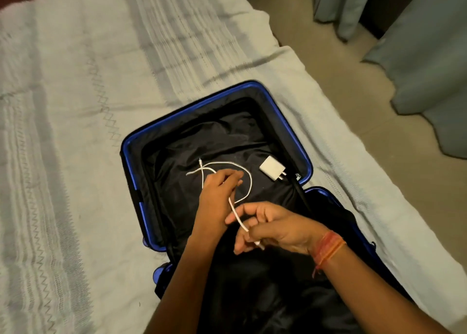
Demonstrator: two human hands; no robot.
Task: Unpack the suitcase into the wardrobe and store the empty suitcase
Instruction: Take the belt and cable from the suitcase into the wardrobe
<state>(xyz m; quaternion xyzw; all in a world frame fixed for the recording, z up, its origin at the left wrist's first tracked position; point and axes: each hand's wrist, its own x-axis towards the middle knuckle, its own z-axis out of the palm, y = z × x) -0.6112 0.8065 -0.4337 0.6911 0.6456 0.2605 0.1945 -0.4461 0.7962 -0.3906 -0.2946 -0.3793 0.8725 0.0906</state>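
Head view: looks down on a bed, with both arms reaching into an open suitcase.
Bed: a pale, ribbed bedspread (75, 106) covers it and fills the left and middle of the frame; its edge runs diagonally down to the right.
Floor: beige floor (336, 63) lies beyond that edge, at upper right.
Curtains: grey-green curtains (429, 76) hang to the floor at far right, with a dark gap between two of the panels.
Suitcase: the blue suitcase (308, 161) lies open flat on the bedspread near the bed's right edge; the far half shows fully, while the near half is largely hidden under the arms.
Lining: crumpled black lining (202, 144) covers the inside of the far half.
Right hand: the right hand (275, 227) is over the hinge area, thumb and fingers pinching one end of the cable and the other fingers loosely bent; an orange thread band (326, 247) circles the wrist.
Left hand: the left hand (217, 189) reaches past the right into the far half, fingers curled on the cable's loop.
Cable: the white cable (250, 182) loops over the lining and runs back to the right hand.
Charger: a white plug adapter (270, 168) lies on the lining just right of the loop, not touching it, close to the suitcase's right wall.
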